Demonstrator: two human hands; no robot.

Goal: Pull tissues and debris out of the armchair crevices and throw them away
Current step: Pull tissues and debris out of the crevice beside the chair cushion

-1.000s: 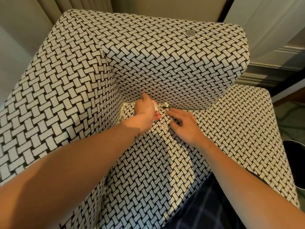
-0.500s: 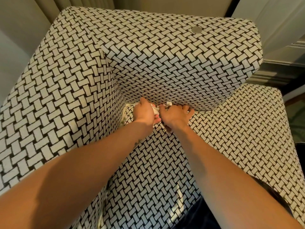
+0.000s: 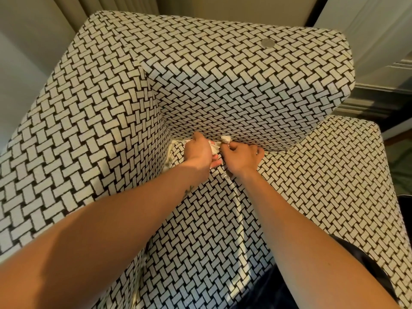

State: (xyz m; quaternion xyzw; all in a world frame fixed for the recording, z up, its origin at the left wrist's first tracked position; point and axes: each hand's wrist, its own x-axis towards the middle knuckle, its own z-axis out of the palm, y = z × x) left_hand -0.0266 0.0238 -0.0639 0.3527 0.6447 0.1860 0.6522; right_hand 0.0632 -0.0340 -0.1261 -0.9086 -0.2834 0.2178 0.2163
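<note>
Pale wall and curtain behind; in front, a weave-patterned armchair [image 3: 107, 134]. Both hands deep at the crevice [image 3: 276, 150] between back and seat, likely because the litter is wedged there. Left hand [image 3: 198, 151] curled round a white wad [image 3: 214, 148], probably hoarded for one trip to the bin. Right hand [image 3: 242, 157] closed, pinching a tissue [image 3: 225, 138] just above its fingers [image 3: 256, 150], at the crevice mouth. Clear scrap [image 3: 226, 175] on the seat, just behind those fingers.
</note>
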